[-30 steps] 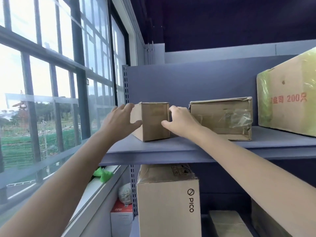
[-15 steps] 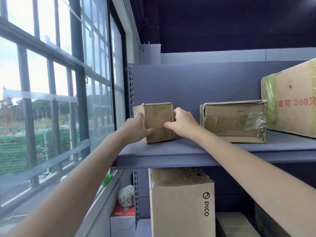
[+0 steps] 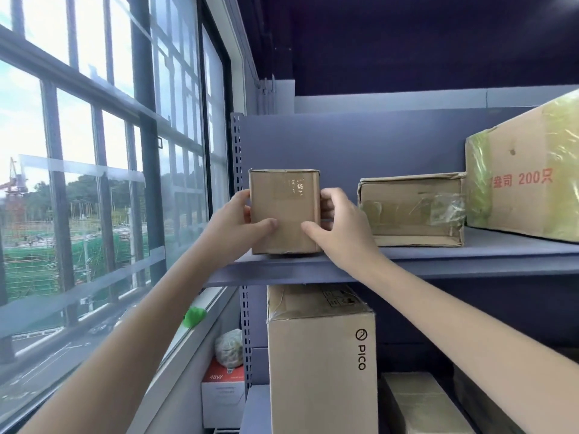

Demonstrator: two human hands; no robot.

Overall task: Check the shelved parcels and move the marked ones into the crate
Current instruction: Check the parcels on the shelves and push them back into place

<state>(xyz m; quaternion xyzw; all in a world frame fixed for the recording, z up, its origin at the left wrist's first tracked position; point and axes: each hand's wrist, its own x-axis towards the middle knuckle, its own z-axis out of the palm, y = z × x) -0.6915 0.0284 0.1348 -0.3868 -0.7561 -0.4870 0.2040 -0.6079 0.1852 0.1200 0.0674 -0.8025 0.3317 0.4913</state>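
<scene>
A small brown cardboard parcel [image 3: 283, 208] stands at the left front edge of the grey shelf [image 3: 438, 258]. My left hand [image 3: 233, 223] grips its left side, thumb across the front face. My right hand [image 3: 340, 228] grips its right side, thumb on the front and fingers curled behind the edge. The face toward me shows clear tape and no mark that I can make out. The crate is out of view.
A flat taped carton [image 3: 412, 209] lies to the right on the same shelf. A large carton with red print [image 3: 526, 177] stands at the far right. Below are a tall PICO carton [image 3: 322, 358] and lower parcels. A window wall runs along the left.
Both hands closed round the small parcel and turned it, so its broad face now points at me. It sits nearer the shelf's front edge.
</scene>
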